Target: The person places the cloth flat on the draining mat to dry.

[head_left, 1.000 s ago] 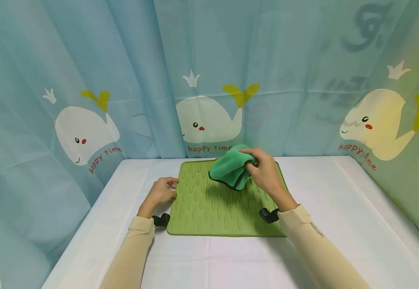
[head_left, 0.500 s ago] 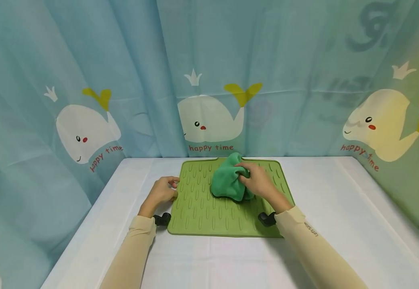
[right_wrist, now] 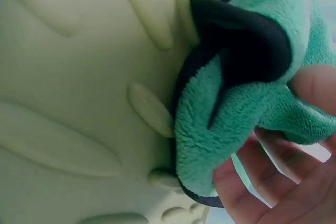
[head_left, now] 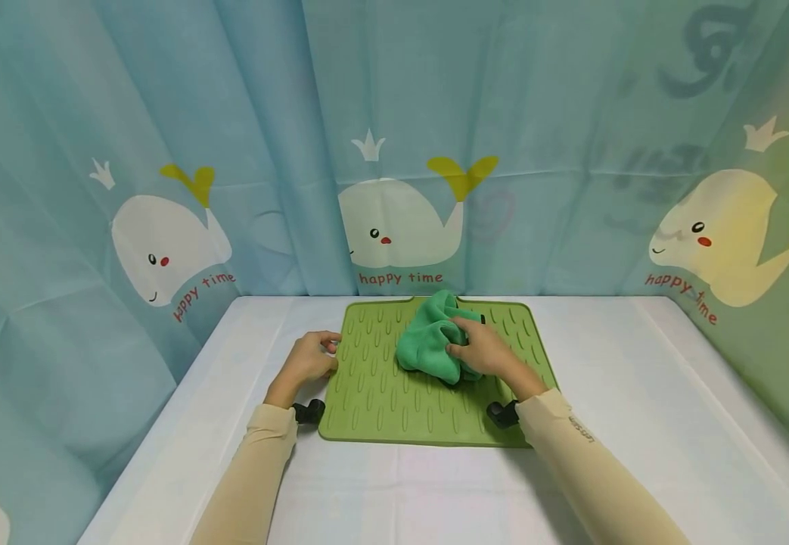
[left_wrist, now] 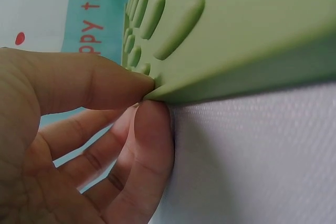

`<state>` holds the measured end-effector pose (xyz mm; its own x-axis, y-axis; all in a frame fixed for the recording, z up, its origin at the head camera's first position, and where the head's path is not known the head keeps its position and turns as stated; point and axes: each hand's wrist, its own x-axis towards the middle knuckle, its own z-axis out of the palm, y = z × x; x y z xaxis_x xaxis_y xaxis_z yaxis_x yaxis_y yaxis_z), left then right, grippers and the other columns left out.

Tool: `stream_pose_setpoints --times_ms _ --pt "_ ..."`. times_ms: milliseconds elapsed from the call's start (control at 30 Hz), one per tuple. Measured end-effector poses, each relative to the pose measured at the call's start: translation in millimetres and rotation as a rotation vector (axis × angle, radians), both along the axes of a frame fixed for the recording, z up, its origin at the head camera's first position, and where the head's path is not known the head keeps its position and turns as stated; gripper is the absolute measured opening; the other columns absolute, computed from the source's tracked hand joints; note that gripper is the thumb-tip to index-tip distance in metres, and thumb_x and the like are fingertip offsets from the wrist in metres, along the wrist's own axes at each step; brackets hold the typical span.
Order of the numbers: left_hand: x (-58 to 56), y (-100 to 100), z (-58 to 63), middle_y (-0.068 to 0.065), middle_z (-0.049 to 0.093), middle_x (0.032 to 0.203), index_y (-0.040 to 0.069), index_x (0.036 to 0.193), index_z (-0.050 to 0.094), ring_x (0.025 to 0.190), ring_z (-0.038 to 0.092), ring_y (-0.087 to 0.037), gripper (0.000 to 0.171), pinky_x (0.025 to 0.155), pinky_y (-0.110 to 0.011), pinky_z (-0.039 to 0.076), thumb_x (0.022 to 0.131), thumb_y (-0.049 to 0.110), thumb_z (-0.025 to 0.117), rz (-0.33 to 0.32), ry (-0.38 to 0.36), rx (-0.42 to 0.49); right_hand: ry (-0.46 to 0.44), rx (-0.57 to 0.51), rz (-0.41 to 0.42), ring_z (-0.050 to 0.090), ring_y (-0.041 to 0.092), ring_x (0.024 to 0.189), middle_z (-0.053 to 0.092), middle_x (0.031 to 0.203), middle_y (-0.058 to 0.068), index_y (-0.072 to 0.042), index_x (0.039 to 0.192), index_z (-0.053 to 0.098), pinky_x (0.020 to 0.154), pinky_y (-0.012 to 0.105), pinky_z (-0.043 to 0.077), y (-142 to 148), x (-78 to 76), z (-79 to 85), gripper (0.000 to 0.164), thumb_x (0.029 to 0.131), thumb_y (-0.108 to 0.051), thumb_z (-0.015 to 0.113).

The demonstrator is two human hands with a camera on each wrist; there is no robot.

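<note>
A green ridged silicone mat [head_left: 380, 409] lies flat on the white table. At its left edge my left hand [head_left: 307, 362] pinches the rim; the left wrist view shows the thumb [left_wrist: 100, 80] on the upper side and a curled finger [left_wrist: 152, 145] against the underside. Bunched on the mat, right of its middle, is a green plush cloth [head_left: 428, 344] with black edging. My right hand [head_left: 486, 350] grips the cloth from its right side. In the right wrist view the fingers [right_wrist: 236, 192] and thumb press into the folds of the cloth [right_wrist: 236, 114].
A white cloth covers the table [head_left: 625, 378], which extends to both sides of the mat. Behind it hangs a pale blue curtain [head_left: 544, 113] with whale prints, reaching round to the left and right. Black camera mounts [head_left: 503, 414] sit at both wrists.
My right hand has lowered the green cloth from above the mat onto it, where it now lies bunched. The left hand stays at the mat's edge.
</note>
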<state>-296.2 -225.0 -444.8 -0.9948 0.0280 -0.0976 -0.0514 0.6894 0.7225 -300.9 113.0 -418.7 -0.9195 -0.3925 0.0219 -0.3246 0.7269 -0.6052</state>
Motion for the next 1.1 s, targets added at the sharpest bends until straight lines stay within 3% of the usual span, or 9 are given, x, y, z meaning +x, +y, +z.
stream_pose_setpoints --times_ms 133,333,433,567,633,833,967,1100 --pt "1.2 1.6 1.0 -0.014 0.064 0.108 0.002 0.141 0.06 0.055 0.053 -0.013 0.061 0.053 -0.026 0.043 0.08 -0.008 0.061 -0.009 0.015 -0.026 -0.009 -0.05 0.018 0.05 0.048 0.136 0.049 0.152 0.026 -0.003 0.152 0.046 0.107 0.061 0.046 3.5 0.3 3.4 0.056 0.102 -0.022 0.064" --pt "2.3 5.3 5.8 -0.014 0.064 0.109 0.005 0.146 0.055 0.059 0.056 -0.014 0.059 0.056 -0.028 0.048 0.089 0.002 0.068 -0.015 0.014 -0.071 -0.032 -0.167 0.015 0.061 0.043 0.12 0.052 0.145 0.027 -0.008 0.157 0.039 0.091 0.053 0.055 18.5 12.9 11.1 0.059 0.104 -0.023 0.061" --pt "3.2 8.1 13.2 -0.014 0.065 0.114 0.007 0.144 0.057 0.07 0.058 -0.02 0.054 0.064 -0.033 0.05 0.091 0.008 0.069 -0.016 0.047 -0.095 -0.024 -0.192 -0.011 0.062 0.041 0.119 0.054 0.14 0.026 -0.006 0.156 0.036 0.09 0.051 0.055 30.0 21.2 11.9 0.06 0.104 -0.023 0.061" --pt "7.5 15.6 24.7 -0.016 0.068 0.117 0.005 0.126 0.067 0.092 0.063 -0.029 0.034 0.076 -0.041 0.052 0.093 0.012 0.07 -0.045 0.137 -0.117 -0.026 -0.171 -0.027 0.063 0.041 0.118 0.058 0.136 0.025 0.001 0.146 0.045 0.09 0.049 0.056 43.0 28.4 7.5 0.052 0.103 -0.025 0.061" --pt "10.9 22.3 28.9 -0.015 0.068 0.116 0.006 0.115 0.07 0.098 0.064 -0.03 0.022 0.078 -0.042 0.053 0.094 0.013 0.07 -0.073 0.174 -0.112 -0.033 -0.151 -0.019 0.065 0.038 0.112 0.061 0.131 0.024 0.003 0.138 0.053 0.087 0.046 0.057 47.9 30.3 4.4 0.044 0.103 -0.024 0.061" --pt "23.2 53.3 35.5 -0.006 0.067 0.103 0.011 0.096 0.07 0.085 0.06 -0.019 0.004 0.075 -0.036 0.051 0.096 0.015 0.07 -0.15 0.306 -0.109 -0.045 -0.104 0.002 0.065 0.023 0.092 0.067 0.115 0.016 -0.002 0.122 0.065 0.075 0.037 0.053 57.6 31.7 -2.1 0.027 0.103 -0.021 0.061" --pt "29.4 77.8 34.6 -0.002 0.066 0.096 0.015 0.093 0.073 0.081 0.056 -0.015 0.005 0.074 -0.032 0.049 0.096 0.017 0.07 -0.243 0.376 -0.128 -0.062 -0.071 0.014 0.067 0.026 0.095 0.067 0.114 0.017 -0.002 0.123 0.062 0.075 0.037 0.054 58.9 31.5 -5.9 0.029 0.102 -0.022 0.062" --pt "35.0 96.6 29.9 -0.001 0.065 0.094 0.015 0.095 0.075 0.083 0.059 -0.017 0.006 0.075 -0.031 0.049 0.097 0.019 0.07 -0.356 0.379 -0.167 -0.094 -0.057 0.038 0.068 0.032 0.103 0.067 0.117 0.019 0.0 0.13 0.059 0.077 0.04 0.055 58.2 31.2 -9.7 0.037 0.102 -0.023 0.063"
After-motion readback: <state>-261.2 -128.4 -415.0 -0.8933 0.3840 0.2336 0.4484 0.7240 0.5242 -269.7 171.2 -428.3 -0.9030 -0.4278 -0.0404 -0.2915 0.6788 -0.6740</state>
